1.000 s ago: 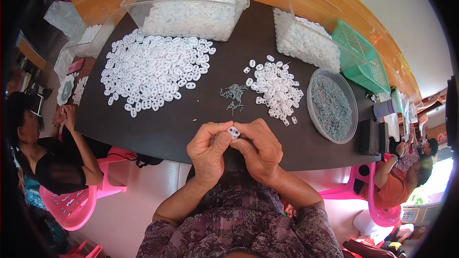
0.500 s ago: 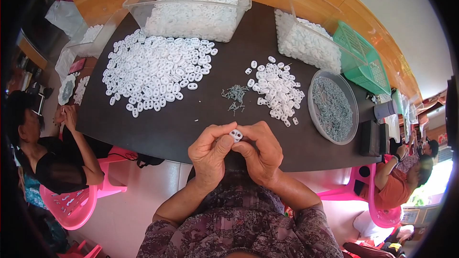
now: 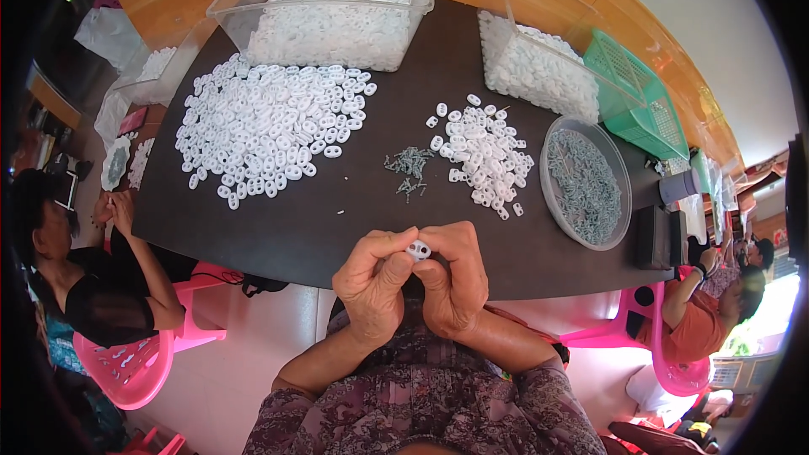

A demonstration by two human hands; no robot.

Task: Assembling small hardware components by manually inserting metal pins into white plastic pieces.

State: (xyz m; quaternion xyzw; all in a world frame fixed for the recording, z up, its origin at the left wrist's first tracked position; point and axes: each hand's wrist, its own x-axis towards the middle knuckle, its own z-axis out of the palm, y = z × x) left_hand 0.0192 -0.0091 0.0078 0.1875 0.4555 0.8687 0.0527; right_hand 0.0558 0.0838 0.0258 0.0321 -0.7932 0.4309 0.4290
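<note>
A white two-holed piece [image 3: 418, 249] sits between the fingertips of both hands, raised over the near part of the desk [image 3: 278, 236]; how far above it, I cannot tell. Its long axis runs mostly left to right, the right end tipped slightly nearer the body, and its two holes face up toward the head.

The left hand [image 3: 373, 286] pinches it from the left, the right hand [image 3: 451, 278] from the right, each with its index finger on the far side and thumb on the near side. Neither hand is nearer: both touch the piece. Whether a smaller part is tucked behind the fingers is hidden.

Almost straight beyond the piece, a touch to the left, lies a small heap of grey screw-like parts [image 3: 409, 167], the closest pile to the hands. Just right of that heap spreads a smaller heap of white pieces [image 3: 487, 152]; well to the left and farther off lies a larger white heap [image 3: 265, 126]. Beyond the larger heap stands a clear bin [image 3: 236, 25] of white pieces. To the far right, a round tub [image 3: 625, 206] holds more grey parts, with a green basket [image 3: 657, 135] beyond it.
</note>
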